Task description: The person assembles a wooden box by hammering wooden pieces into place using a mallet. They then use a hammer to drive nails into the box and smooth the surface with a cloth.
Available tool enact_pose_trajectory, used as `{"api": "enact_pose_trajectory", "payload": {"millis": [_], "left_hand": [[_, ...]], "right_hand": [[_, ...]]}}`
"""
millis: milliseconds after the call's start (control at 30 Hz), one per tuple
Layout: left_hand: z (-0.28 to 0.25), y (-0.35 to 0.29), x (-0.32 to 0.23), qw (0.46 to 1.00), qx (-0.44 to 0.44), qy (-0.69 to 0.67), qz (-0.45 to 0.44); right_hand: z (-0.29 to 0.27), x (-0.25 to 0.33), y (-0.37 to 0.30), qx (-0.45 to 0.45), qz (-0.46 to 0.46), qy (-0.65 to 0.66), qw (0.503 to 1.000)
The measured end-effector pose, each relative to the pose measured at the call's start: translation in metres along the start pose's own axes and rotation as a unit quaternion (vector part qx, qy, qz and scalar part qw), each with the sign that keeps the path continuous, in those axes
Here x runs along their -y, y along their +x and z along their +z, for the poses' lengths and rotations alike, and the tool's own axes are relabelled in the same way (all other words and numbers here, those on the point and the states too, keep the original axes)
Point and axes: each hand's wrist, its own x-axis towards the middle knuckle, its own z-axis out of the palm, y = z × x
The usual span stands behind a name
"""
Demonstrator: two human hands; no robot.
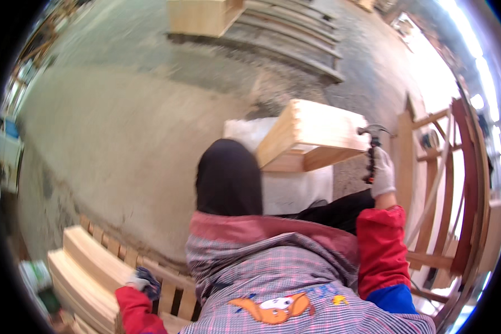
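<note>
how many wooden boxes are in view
2: the nearer box by the hammer in the right hand, and the farther box at the top edge, partly cut off. Others may be hidden.

Cool light glares from overhead light strips point(486, 83) at two o'clock, washing out detail there; straight lines bow near the blackened edges, and distant clutter blurs toward ten.

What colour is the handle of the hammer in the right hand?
The hammer handle looks mostly black, with red-orange at its lower end; see the head view.
</note>
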Motion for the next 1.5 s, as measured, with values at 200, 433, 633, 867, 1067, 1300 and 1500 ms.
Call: {"api": "enact_pose_trajectory", "payload": {"millis": [200, 433, 633, 867, 1067, 1300, 1500], "left_hand": [[-0.219, 0.01, -0.266, 0.801, -0.265, -0.452, 0.292], [-0.161, -0.044, -0.698, 0.806, -0.048, -0.212, 0.55], [-0.058, 0.003, -0.848, 0.701, -0.272, 0.205, 0.627], [0.003, 0.009, -0.893, 0.752, -0.287, 0.351, 0.479], [-0.003, 0.022, -0.91, 0.739, -0.322, 0.35, 0.478], [-0.009, 0.041, -0.932, 0.754, -0.36, 0.322, 0.445], [-0.013, 0.052, -0.953, 0.765, -0.379, 0.321, 0.41]], "right_hand": [[-0.028, -0.036, 0.035, -0.008, 0.018, 0.233, 0.972], [-0.042, -0.064, 0.035, 0.025, 0.18, 0.245, 0.952], [-0.038, -0.056, 0.022, 0.057, 0.254, 0.292, 0.92], [-0.042, -0.058, 0.021, 0.075, 0.221, 0.235, 0.943], [-0.038, -0.072, 0.019, 0.054, 0.139, 0.254, 0.956], [-0.044, -0.068, 0.012, 0.079, 0.151, 0.214, 0.962], [-0.045, -0.071, 0.013, 0.073, 0.148, 0.221, 0.961]]}}
